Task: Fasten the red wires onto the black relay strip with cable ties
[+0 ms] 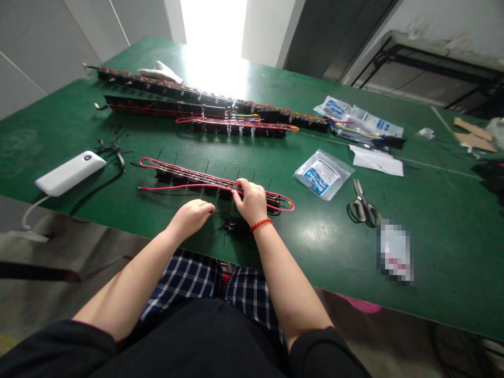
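Observation:
On the green work table (338,247), a loop of red wire harness (212,181) lies across a row of black connectors with upright black cable ties. My right hand (251,200) curls over the harness near its right end, gripping the bundled wires. My left hand (191,218) sits just left of it at the harness's near side, fingers curled together, with nothing visible in them. A tangle of black cable ties (236,231) lies below the harness, between my hands and the table's near edge.
Two longer harnesses (205,107) lie farther back beside a white glove (160,72). A white power bank (70,173) with cables sits left. Right are sealed plastic bags (324,174), scissors (363,205), white paper (376,160), and a pixelated object (395,251).

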### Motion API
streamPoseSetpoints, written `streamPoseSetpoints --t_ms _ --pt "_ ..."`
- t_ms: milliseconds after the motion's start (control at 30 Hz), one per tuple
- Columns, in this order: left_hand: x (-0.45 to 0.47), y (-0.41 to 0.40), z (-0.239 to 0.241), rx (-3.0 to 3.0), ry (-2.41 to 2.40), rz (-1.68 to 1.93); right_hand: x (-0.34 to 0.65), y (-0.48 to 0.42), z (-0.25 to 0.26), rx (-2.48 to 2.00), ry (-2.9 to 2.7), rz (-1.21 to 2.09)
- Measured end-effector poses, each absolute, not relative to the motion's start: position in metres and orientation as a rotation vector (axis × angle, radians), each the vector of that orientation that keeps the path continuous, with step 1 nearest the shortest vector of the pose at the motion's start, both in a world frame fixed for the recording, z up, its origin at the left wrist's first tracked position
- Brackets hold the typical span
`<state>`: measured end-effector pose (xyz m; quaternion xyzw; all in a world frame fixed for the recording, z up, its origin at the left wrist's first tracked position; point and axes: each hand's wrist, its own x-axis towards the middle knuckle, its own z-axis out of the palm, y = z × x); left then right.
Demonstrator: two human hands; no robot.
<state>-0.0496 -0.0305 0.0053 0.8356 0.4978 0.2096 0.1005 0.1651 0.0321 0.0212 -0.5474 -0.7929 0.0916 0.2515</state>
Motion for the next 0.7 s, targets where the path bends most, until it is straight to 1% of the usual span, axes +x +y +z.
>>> streamPoseSetpoints --t_ms 133,300,467,533,700 --pt "-0.035 -0.025 0.008 2.484 1.379 0.624 0.17 0.032 0.022 -1.466 -2.191 0.273" --pt "-0.019 -0.006 0.016 2.562 1.412 0.763 0.176 0.036 0.021 -1.322 -2.295 0.331" --pt "-0.009 0.02 0.013 2.675 1.411 0.698 0.18 0.037 0.031 -1.276 -2.325 0.351" --pt "-0.007 0.025 0.009 2.668 1.422 0.732 0.196 0.031 0.036 -1.221 -2.263 0.308" --pt "-0.007 0.025 0.003 2.669 1.398 0.756 0.274 0.008 0.028 -1.415 -1.947 0.121"
